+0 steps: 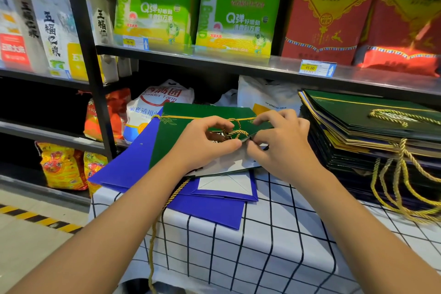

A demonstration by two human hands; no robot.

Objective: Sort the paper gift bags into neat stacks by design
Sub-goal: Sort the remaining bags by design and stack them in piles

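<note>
Bench: your bench point(274, 234) wears a white cloth with a dark grid; its left edge drops to the floor beside the striped floor tape point(35, 218), and the cloth in front of your forearms is bare.
Back edge: the shelf point(214, 58) with green rice bags point(235, 5) and red rice bags point(331, 9) overhangs the rear of the bench; flour and plastic bags sit under it, just behind your hands.
Right side: a tall stack point(362, 136) of dark green and navy bags fills the right of the bench, its gold cords point(401, 181) hanging over the front edge onto the cloth.
Left side: blue bags point(133, 162) lie flat and fanned, their corners jutting past the bench's left edge; one gold cord trails down off the front.
Green bag: the green bag point(181, 131) lies flat and tilted on top of the blue bags, near the bench's middle, well left of the stack.
Handle: its gold handle point(235, 130) loops up between your two hands.
Left hand: your left hand point(205, 143) rests on the green bag with fingers curled, thumb and fingertips pinching at the bag's edge by the handle.
Right hand: your right hand point(279, 143) is curled narrow too, fingertips pinching the same edge, almost touching the left hand.
</note>
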